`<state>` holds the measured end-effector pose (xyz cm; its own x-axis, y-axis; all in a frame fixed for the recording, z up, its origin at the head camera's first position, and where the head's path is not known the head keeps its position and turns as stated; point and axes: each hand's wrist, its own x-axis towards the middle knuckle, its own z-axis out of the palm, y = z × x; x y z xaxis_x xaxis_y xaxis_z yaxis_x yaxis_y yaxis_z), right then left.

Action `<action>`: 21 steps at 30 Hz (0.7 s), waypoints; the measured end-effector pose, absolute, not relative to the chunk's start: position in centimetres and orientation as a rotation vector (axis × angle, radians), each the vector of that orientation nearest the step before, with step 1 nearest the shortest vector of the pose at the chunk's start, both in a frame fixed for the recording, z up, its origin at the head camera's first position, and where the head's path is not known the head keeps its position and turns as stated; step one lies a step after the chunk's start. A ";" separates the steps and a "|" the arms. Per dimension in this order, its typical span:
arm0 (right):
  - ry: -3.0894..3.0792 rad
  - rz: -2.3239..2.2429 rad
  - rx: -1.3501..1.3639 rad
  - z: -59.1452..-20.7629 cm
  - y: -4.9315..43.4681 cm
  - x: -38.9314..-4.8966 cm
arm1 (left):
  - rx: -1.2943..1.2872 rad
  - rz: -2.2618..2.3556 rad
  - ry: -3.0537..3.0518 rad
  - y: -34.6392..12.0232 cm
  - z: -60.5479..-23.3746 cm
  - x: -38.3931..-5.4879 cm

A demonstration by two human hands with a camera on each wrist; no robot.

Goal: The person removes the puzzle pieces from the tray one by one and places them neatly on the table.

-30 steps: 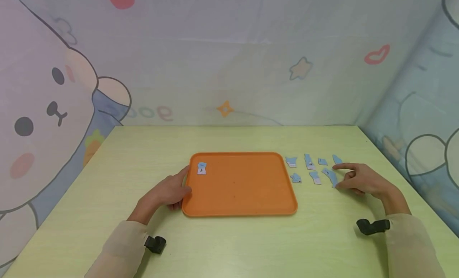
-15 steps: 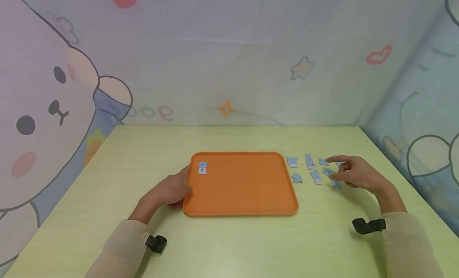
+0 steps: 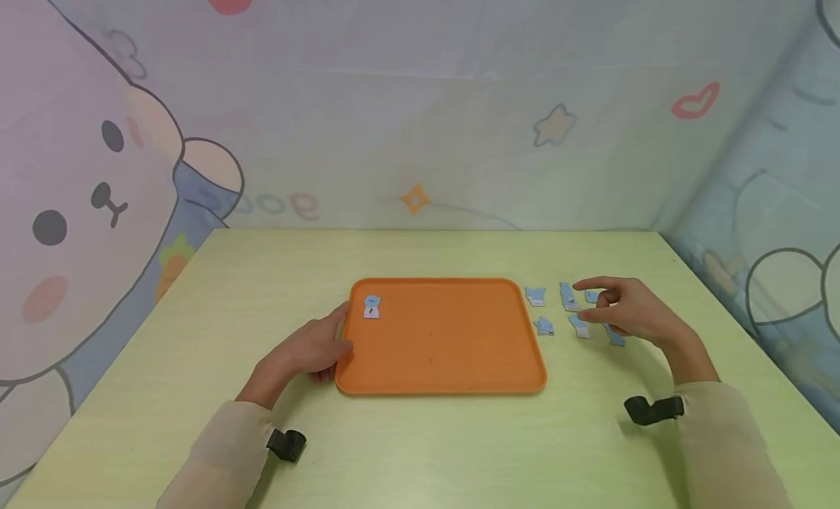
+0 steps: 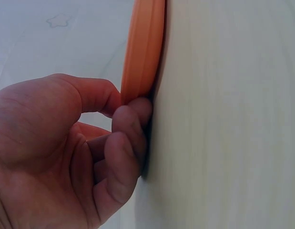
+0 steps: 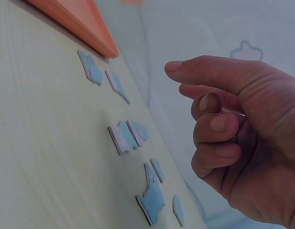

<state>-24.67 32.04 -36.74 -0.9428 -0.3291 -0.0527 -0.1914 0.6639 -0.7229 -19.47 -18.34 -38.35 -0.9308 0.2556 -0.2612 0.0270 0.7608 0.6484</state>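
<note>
In the head view, my left hand (image 3: 319,346) grips the left edge of an orange tray (image 3: 446,341), thumb on the rim and other fingers curled at its side. The left wrist view shows those fingertips against the tray's rim (image 4: 143,52). A small blue and white jigsaw puzzle piece (image 3: 371,307) lies in the tray's upper left corner. My right hand (image 3: 633,312) hovers above several flat puzzle pieces (image 3: 535,297) right of the tray. Its index finger and thumb reach out apart, the other fingers are curled, and nothing is held. It partly hides the rightmost pieces.
Several blue and white pieces (image 5: 152,195) lie spread on the pale wooden table (image 3: 446,451), the nearest close to the tray's right edge. A cartoon-printed cloth (image 3: 459,130) stands behind the table's far edge. Each wrist carries a black camera mount (image 3: 286,445).
My right hand has moved left over the pieces, from the rightmost ones toward the middle ones. The left hand has kept its hold on the tray.
</note>
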 end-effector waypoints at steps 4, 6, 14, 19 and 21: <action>2.661 -1.186 -0.463 -36.3 31.2 -24.6 | 0.215 0.968 2.621 -18.3 -38.3 -19.5; 2.656 -1.196 -0.476 -36.1 30.8 -24.6 | 0.214 0.968 2.621 -18.3 -38.3 -19.5; 2.614 -1.243 -0.474 -36.0 28.4 -24.9 | 0.216 0.963 2.618 -18.4 -38.3 -19.4; 2.597 -1.247 -0.503 -35.9 26.9 -25.0 | 0.219 0.958 2.616 -18.3 -38.4 -19.5; 2.588 -1.242 -0.515 -35.6 26.1 -24.7 | 0.210 0.942 2.619 -18.3 -38.4 -19.6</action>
<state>-24.73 26.06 -35.56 -0.9132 -0.4044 -0.0497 -0.2142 0.5802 -0.7858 -19.61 -18.32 -38.38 -0.9283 0.2525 -0.2729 0.0210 0.7684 0.6396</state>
